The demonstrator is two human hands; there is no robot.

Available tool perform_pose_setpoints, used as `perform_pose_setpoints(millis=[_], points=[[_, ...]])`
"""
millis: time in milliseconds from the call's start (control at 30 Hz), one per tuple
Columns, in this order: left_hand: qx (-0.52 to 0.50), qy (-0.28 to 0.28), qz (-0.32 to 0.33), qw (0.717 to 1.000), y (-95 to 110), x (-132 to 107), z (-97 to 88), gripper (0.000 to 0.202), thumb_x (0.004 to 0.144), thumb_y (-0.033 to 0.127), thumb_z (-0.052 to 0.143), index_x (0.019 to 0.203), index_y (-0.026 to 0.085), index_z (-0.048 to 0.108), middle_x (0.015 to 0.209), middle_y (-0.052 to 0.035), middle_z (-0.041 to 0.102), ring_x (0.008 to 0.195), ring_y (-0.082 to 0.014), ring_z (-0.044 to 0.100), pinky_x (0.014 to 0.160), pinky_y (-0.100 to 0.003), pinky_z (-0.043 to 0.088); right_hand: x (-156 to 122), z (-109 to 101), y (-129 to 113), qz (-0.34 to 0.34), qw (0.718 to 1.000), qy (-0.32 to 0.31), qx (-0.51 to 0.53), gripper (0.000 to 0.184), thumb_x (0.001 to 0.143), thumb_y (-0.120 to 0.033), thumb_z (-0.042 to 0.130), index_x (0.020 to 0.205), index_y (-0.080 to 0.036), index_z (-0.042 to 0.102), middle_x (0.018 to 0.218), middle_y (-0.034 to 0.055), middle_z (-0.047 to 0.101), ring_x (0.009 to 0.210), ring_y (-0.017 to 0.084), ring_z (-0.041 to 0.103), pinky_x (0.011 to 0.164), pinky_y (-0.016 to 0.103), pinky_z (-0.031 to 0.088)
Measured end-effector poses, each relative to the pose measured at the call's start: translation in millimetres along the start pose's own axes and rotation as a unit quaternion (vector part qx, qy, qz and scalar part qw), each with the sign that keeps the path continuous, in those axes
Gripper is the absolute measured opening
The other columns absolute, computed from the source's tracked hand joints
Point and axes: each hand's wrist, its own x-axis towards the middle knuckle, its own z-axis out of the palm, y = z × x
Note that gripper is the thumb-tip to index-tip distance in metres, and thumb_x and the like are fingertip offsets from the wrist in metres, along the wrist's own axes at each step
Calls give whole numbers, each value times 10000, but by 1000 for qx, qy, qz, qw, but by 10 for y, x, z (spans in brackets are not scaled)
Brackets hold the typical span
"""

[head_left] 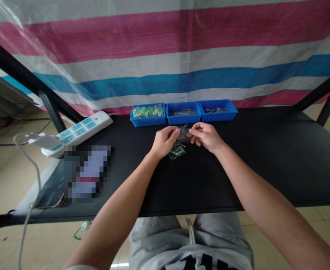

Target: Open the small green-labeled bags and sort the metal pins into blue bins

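Observation:
My left hand (164, 141) and my right hand (207, 136) meet over the middle of the black table (266, 161). Both pinch a small clear plastic bag (185, 134) between thumb and fingers, one at each side. Just below the left hand lies another small clear bag with green parts (177, 151) in it, resting on the table and touching that hand. What is inside the held bag is too small to make out.
Three blue trays stand in a row at the table's far edge: the left tray (148, 120) holds green parts, the middle tray (183, 118) and the right tray (218, 115) hold small metal pieces. A white power strip (77, 132) lies at the left, with a blurred-out flat object (86, 173) nearer me.

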Motion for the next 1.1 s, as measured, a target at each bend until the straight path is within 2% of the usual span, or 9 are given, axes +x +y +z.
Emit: perform_pose_setpoints(millis=[167,367,500,667,800,933,1100], points=[[-76,-32,-24,996,-84,14,18,331,815,424,614,949,131,692,736,-27,649,614,-114,529,560,-223,406,-19,13,-23,-5,999,2,35,404,557,-347,854,758,-175,548,624,5,675,451,120,604,337,176,362],[-166,-43,-52,984,-96,28,38,315,749,394,673,931,137,682,755,-32,661,631,-122,563,594,-241,444,-27,21,-56,2,997,-11,73,377,518,-294,860,793,-160,640,644,-8,672,484,90,578,386,184,398],[-110,-1,-7,994,-93,31,39,219,763,344,670,885,165,704,818,-37,637,658,-118,553,620,-252,462,3,5,-12,-23,998,-3,58,292,539,-277,847,752,-158,687,618,-11,645,520,88,561,444,214,425],[-27,68,34,997,-67,31,30,114,767,281,698,847,224,755,833,-19,552,644,-94,494,588,-234,447,4,-11,4,-36,998,7,45,233,566,-263,815,757,-174,717,620,-10,644,531,97,554,433,218,383],[-34,86,62,994,-67,27,33,69,771,225,695,778,229,764,837,-21,555,685,-100,517,579,-231,434,-35,-5,-49,-9,997,-20,72,161,570,-221,737,721,-167,724,709,45,706,657,172,653,454,232,432],[-30,100,84,991,-84,24,33,114,771,178,674,703,221,755,905,-34,583,764,-115,553,602,-236,439,-46,5,-57,-14,997,-23,69,118,537,-159,680,646,-169,722,793,53,734,664,161,629,508,266,487],[-13,95,92,991,-77,15,29,140,775,144,640,724,211,752,1021,-49,628,765,-112,581,628,-250,464,-24,13,-3,-32,999,-2,38,174,512,-138,664,659,-178,747,732,43,730,654,168,616,509,268,451]])
